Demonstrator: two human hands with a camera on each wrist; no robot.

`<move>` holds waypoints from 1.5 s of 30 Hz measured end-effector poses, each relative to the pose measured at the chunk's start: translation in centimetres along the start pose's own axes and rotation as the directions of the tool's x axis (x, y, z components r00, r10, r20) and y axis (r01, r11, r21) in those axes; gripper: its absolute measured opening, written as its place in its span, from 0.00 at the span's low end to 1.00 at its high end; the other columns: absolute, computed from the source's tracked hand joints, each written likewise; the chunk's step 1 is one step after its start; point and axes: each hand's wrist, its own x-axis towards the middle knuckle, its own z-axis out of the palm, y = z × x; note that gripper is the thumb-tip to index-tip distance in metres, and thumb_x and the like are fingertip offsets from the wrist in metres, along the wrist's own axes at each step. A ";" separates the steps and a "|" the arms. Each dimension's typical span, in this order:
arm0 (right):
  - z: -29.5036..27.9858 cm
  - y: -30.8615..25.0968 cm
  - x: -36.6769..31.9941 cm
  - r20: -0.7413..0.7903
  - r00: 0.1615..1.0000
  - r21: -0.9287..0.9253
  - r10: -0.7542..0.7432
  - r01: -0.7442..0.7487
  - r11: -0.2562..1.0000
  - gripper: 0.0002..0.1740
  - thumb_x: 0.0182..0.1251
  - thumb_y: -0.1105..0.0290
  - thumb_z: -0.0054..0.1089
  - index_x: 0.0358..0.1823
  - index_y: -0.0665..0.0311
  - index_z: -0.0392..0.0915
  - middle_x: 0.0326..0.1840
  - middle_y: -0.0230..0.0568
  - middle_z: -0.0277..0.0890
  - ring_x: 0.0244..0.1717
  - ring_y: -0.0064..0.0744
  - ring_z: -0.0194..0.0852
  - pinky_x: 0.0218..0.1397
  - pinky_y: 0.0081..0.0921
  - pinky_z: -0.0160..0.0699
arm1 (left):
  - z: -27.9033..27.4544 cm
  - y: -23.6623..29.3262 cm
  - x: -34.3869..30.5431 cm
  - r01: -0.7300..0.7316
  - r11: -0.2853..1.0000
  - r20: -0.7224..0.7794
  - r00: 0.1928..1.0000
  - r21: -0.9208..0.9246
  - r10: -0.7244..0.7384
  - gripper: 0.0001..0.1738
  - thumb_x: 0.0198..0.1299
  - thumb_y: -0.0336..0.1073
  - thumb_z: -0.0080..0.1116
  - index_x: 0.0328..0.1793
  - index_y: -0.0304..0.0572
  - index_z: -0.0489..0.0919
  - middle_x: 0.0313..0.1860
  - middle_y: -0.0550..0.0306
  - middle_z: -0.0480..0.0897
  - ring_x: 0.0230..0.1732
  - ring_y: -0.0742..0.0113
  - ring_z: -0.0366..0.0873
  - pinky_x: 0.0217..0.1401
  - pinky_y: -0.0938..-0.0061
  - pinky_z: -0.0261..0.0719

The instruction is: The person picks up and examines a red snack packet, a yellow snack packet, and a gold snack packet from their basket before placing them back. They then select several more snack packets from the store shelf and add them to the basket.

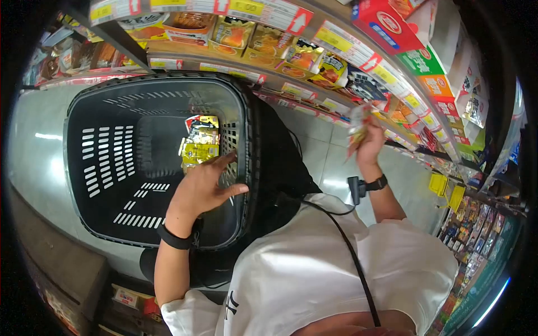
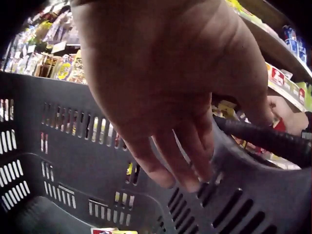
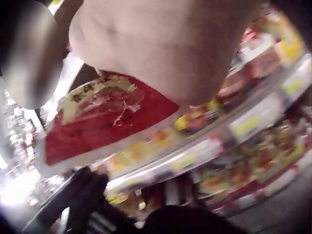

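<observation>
My right hand (image 1: 370, 147) grips a snack packet (image 3: 105, 126), red with a cream-coloured part and a pale edge, beside the lower shelf. In the head view this packet is blurred and partly covered by the fingers. My left hand (image 1: 196, 190) hangs over the right side of a black plastic basket (image 1: 81, 115), thumb near the rim and fingers loosely bent down along the slotted inner wall. The left wrist view shows nothing in those fingers (image 2: 187, 180). Several yellow-green and red packets (image 1: 200, 151) lie at the bottom of the basket, just beyond the left fingertips.
Shelves with price labels (image 1: 336, 39) curve across the top and right, stocked with bagged and boxed snacks (image 1: 232, 33). Shiny floor tiles (image 1: 311, 148) show between basket and shelves. Another low shelf unit (image 1: 61, 252) stands at lower left.
</observation>
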 end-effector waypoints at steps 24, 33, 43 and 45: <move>-23.4 1.8 19.3 0.123 0.803 -0.980 -0.583 0.007 -0.198 0.22 0.74 0.55 0.57 0.62 0.58 0.80 0.63 0.51 0.82 0.67 0.57 0.76 0.73 0.50 0.67 | 1.2 0.8 0.0 0.010 1.000 -0.023 1.000 -0.015 -0.011 0.42 0.55 0.58 0.76 0.65 0.30 0.81 0.48 0.33 0.87 0.47 0.41 0.88 0.51 0.55 0.84; -16.8 -1.1 15.9 0.242 0.838 -0.969 -0.489 0.232 -0.081 0.19 0.70 0.58 0.61 0.53 0.64 0.84 0.50 0.54 0.86 0.57 0.63 0.81 0.65 0.55 0.72 | 1.0 0.7 0.1 -0.018 0.999 -0.011 1.000 0.031 0.018 0.42 0.56 0.59 0.75 0.66 0.31 0.81 0.47 0.32 0.87 0.46 0.41 0.88 0.51 0.55 0.84; -12.5 -3.4 13.5 0.368 0.504 -0.926 -0.782 0.280 -0.255 0.18 0.74 0.63 0.63 0.58 0.68 0.81 0.55 0.53 0.85 0.56 0.58 0.83 0.62 0.51 0.76 | 1.0 0.6 -0.1 0.001 1.000 0.007 1.000 -0.001 -0.001 0.44 0.57 0.62 0.73 0.69 0.34 0.79 0.41 0.34 0.87 0.45 0.38 0.87 0.50 0.52 0.83; -7.0 -5.0 10.4 0.057 0.707 -0.750 -0.705 0.496 0.437 0.13 0.75 0.73 0.62 0.56 0.70 0.81 0.50 0.51 0.85 0.50 0.41 0.84 0.56 0.36 0.81 | 0.9 0.6 0.0 0.032 0.997 0.081 0.996 0.066 -0.037 0.44 0.59 0.62 0.71 0.70 0.34 0.79 0.50 0.32 0.86 0.50 0.38 0.86 0.56 0.54 0.83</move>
